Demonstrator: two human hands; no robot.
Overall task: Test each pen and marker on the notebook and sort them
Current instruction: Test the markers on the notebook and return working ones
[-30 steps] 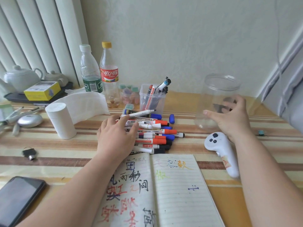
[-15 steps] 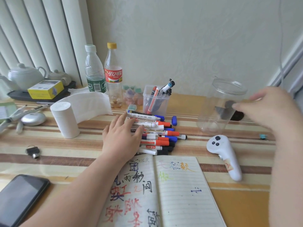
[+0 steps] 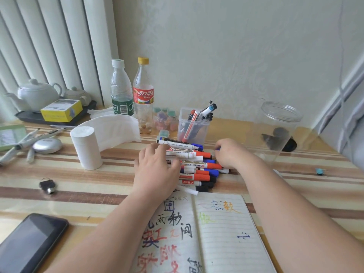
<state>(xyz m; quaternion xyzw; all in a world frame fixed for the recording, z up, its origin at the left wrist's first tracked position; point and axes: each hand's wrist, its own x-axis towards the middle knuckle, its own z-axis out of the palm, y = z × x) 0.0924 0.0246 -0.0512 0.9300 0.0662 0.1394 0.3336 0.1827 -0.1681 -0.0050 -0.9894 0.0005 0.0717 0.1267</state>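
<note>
A dark phone (image 3: pixel 33 243) lies at the near left corner of the striped table (image 3: pixel 102 182), with a white tissue roll (image 3: pixel 86 148) standing upright further in. The left hand (image 3: pixel 157 172) lies palm down, fingers fairly straight and loose, resting across the left ends of the pile of markers (image 3: pixel 197 168) without gripping any. The pile lies just beyond the top edge of the open notebook (image 3: pixel 216 233), the markers side by side with caps pointing right. Behind it stands a clear pen cup (image 3: pixel 194 125) with several pens upright. The right hand (image 3: pixel 230 152) sits at the pile's right end, fingers curled down onto the caps; whether it pinches anything I cannot tell. Further right stands a clear jar (image 3: pixel 279 131).
</note>
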